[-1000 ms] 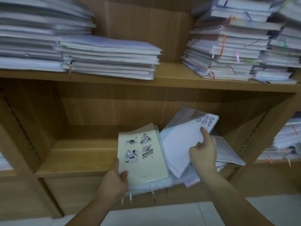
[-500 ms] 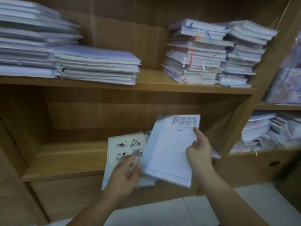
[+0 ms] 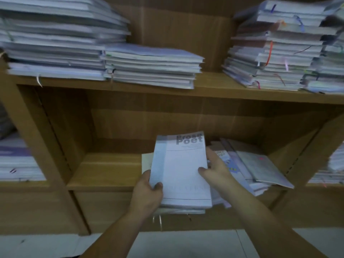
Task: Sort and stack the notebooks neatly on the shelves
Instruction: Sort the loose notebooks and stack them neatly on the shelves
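A white notebook titled "Prose Poet" (image 3: 181,170) lies on top of a small pile at the front of the lower shelf (image 3: 104,174). My left hand (image 3: 149,192) grips the pile's lower left corner, thumb on the white cover. My right hand (image 3: 214,168) holds the notebook's right edge, thumb on the cover. The cream notebook (image 3: 147,161) beneath shows only as a sliver at the left. To the right, a loose heap of notebooks (image 3: 255,168) lies fanned and tilted on the same shelf.
The upper shelf (image 3: 210,88) carries tall stacks of notebooks at the left (image 3: 55,43), a lower stack in the middle (image 3: 152,66), and ribbon-marked stacks at the right (image 3: 279,49). More piles fill the side compartments. Pale floor tiles (image 3: 186,244) lie below.
The "Prose Poet" notebook has moved left onto the cream notebook, covering it. My left hand now grips both at the lower left; my right hand has slid down the right edge.
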Available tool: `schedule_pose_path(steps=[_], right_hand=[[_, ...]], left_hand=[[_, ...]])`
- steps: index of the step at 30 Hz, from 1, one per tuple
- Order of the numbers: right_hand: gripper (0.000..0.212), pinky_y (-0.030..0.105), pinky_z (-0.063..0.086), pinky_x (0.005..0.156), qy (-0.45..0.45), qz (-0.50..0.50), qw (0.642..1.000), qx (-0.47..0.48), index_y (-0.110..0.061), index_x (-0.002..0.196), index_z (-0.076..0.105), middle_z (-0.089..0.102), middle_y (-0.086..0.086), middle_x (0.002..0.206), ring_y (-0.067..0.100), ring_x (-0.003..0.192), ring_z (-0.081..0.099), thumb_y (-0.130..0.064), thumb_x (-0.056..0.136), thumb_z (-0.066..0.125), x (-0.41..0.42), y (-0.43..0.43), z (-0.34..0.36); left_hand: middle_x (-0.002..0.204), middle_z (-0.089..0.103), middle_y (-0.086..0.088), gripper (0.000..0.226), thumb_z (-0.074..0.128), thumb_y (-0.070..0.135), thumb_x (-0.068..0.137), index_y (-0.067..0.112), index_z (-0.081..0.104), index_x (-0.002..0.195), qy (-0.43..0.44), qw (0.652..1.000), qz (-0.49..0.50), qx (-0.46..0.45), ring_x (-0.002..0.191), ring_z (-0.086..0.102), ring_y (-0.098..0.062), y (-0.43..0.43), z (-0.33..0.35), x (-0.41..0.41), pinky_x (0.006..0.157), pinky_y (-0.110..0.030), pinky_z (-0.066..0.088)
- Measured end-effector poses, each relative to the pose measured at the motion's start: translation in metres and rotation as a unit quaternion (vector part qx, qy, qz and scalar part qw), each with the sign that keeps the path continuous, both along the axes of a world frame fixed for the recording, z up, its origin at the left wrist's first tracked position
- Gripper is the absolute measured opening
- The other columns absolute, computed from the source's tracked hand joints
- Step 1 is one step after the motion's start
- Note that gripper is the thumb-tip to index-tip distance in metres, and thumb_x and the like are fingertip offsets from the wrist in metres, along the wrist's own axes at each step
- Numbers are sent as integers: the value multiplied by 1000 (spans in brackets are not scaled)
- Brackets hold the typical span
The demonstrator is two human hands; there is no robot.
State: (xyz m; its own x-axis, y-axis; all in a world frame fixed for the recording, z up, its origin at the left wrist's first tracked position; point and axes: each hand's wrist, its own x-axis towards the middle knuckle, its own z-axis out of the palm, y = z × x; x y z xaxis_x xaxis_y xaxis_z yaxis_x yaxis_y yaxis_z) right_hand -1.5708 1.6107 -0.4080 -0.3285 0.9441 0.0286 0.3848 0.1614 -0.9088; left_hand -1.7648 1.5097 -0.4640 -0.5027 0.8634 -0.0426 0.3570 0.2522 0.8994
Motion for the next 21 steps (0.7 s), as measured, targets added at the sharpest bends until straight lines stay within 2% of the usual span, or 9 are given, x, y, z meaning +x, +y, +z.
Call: schedule_pose_path(steps=[3,5,8,11,13,15,17,19,21], right_hand=[[68,31,45,105,-161,65,984,-33,-29,155,31,50,-6,148,19,135,48,-18,96,62,-9,9,-20],[75,33,33,117,-265,77,961,-34,-19,160,19,30,1,162,24,147,34,-36,99,59,-14,14,-34],[72,29,37,110,-255,47,966,-22,-14,154,34,42,0,155,23,139,44,-40,95,65,-18,16,-38],[55,30,47,95,-224,23,974,-6,-17,136,57,61,0,135,18,111,58,-41,89,73,-17,19,-42],[60,32,48,97,-230,21,973,-3,-17,139,54,61,3,136,20,116,58,-43,88,73,-15,20,-43],[76,32,40,110,-245,22,969,-9,-16,153,39,48,2,152,22,135,48,-45,90,71,-14,22,-46],[87,30,32,114,-244,12,970,-18,-14,158,27,40,1,157,22,143,39,-44,89,71,-12,23,-46],[93,31,37,114,-225,-3,974,-33,-15,155,34,48,-4,148,21,139,46,-52,80,74,-7,24,-46],[93,38,45,110,-202,-16,979,-40,-18,149,45,58,-4,141,21,132,55,-60,71,75,-1,29,-50]], left_hand=[[132,45,-5,54,61,48,93,21,51,139,177,975,-9,-136,124,47,-27,4,-17,-17,106,-35,43],[138,39,-6,64,61,58,89,23,47,142,195,968,2,-157,128,44,-28,4,-24,-26,108,-35,39],[128,54,-8,62,72,56,82,16,54,126,72,984,35,-157,117,54,-27,4,-30,-37,97,-35,49],[112,70,-4,41,75,40,87,12,65,115,-62,990,46,-121,97,65,-22,1,-31,-37,87,-33,55],[103,72,4,29,73,33,89,15,70,112,-58,993,35,-93,90,67,-13,0,-28,-32,80,-27,54],[100,72,14,19,72,27,91,24,71,109,-80,994,3,-74,88,67,-2,1,-29,-27,75,-22,54],[104,72,20,19,71,23,93,33,70,108,-103,992,-30,-61,89,65,5,1,-27,-19,75,-16,53],[105,70,23,26,71,23,92,38,67,113,-74,996,-32,-49,93,65,2,2,-26,-14,76,-17,55],[104,70,20,33,75,30,86,37,64,115,-18,999,-5,-35,95,67,-6,6,-23,-13,80,-28,59]])
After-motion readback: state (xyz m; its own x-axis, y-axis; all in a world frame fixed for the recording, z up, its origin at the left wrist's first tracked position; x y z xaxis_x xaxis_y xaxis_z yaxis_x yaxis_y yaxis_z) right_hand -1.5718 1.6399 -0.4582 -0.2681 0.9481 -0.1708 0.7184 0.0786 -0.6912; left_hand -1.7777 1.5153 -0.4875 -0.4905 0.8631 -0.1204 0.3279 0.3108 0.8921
